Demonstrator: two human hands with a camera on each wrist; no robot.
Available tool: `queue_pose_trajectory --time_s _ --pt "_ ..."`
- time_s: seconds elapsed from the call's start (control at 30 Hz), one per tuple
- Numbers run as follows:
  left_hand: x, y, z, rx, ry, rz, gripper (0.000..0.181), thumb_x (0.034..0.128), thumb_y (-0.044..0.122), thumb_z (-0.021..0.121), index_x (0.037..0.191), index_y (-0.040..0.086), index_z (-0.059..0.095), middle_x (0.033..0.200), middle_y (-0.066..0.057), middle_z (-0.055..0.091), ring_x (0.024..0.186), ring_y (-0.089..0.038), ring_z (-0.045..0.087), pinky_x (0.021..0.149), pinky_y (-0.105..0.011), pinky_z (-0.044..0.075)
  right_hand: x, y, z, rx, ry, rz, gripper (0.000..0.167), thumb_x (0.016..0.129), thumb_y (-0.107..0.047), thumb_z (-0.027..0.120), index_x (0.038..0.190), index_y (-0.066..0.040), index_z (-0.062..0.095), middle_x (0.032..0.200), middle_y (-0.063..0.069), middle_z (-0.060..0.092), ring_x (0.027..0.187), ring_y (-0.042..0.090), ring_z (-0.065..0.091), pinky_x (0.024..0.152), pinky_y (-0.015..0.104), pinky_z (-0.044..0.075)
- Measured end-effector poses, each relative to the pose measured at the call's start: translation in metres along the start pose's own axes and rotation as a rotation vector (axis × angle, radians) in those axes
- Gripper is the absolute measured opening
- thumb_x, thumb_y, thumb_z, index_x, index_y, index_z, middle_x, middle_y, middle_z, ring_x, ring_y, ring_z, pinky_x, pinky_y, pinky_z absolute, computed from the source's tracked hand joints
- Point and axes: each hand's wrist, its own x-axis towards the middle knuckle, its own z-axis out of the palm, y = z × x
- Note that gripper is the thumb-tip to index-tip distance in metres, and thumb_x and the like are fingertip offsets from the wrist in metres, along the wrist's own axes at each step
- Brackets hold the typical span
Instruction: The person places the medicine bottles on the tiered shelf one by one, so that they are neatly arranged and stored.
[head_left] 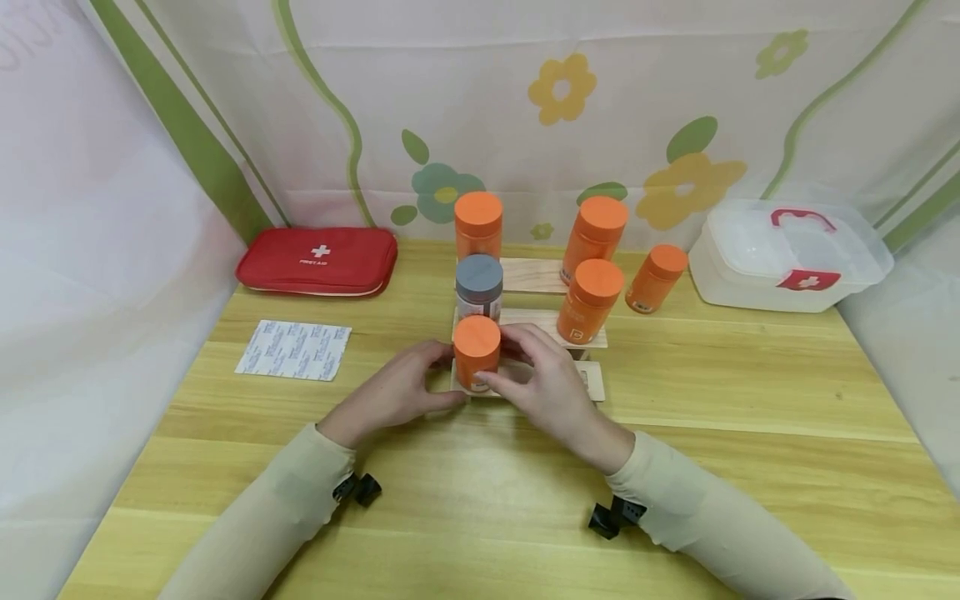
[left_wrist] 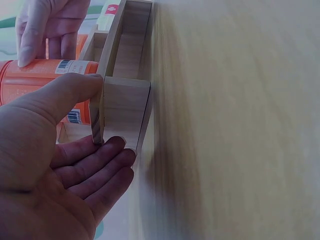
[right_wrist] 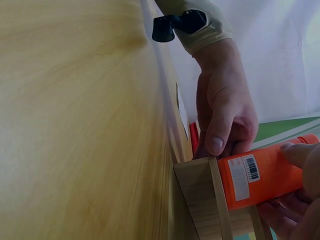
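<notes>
An orange bottle (head_left: 477, 354) with an orange lid stands on the lowest step of a stepped wooden rack (head_left: 592, 383). My right hand (head_left: 551, 387) holds this bottle, thumb on its front and fingers behind its right side. On the bottle's left, my left hand (head_left: 401, 387) grips the end of the rack's lowest board; the left wrist view shows its thumb (left_wrist: 75, 90) at the front edge and its fingers around the board's end. Directly behind stands a grey-lidded bottle (head_left: 480, 287) on the middle step. Another orange bottle (head_left: 591, 304) stands at that step's right end.
Two orange-lidded bottles, one left (head_left: 478, 221) and one right (head_left: 596, 237), stand on the top step. A smaller orange bottle (head_left: 656, 279) is on the table right of the rack. Beyond it sits a white first-aid box (head_left: 787, 258). A red first-aid pouch (head_left: 318, 262) and a blister pack (head_left: 294, 350) lie left.
</notes>
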Motion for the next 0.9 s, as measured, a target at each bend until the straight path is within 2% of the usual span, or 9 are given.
queue_pose_trajectory --time_s 0.43,0.7,0.9 --pt "0.001 -0.001 0.002 -0.015 -0.004 -0.003 0.062 0.0924 0.036 0.087 0.145 0.011 0.065 0.137 -0.005 0.070 0.127 -0.025 0.066 0.116 -0.050 0.055 -0.004 -0.001 -0.004 -0.075 0.004 -0.021 0.061 0.086 -0.011 0.093 0.139 0.003 0.065 0.132 0.016 0.071 0.119 0.029 0.073 0.102 0.034 0.063" --pt "0.000 -0.001 0.001 -0.024 -0.002 -0.010 0.063 0.0922 0.037 0.087 0.145 0.011 0.065 0.137 -0.005 0.069 0.127 -0.025 0.065 0.116 -0.051 0.054 -0.010 -0.004 -0.024 -0.050 0.050 -0.091 0.061 0.082 0.000 0.093 0.136 0.007 0.066 0.133 0.022 0.073 0.114 0.036 0.076 0.101 0.042 0.064" --pt "0.000 -0.001 0.001 -0.016 -0.007 -0.019 0.064 0.0924 0.039 0.086 0.145 0.012 0.064 0.138 -0.005 0.069 0.128 -0.026 0.065 0.116 -0.051 0.054 -0.015 -0.011 -0.042 -0.080 0.072 -0.095 0.060 0.083 -0.002 0.092 0.137 0.001 0.068 0.133 0.017 0.075 0.118 0.033 0.076 0.102 0.043 0.063"
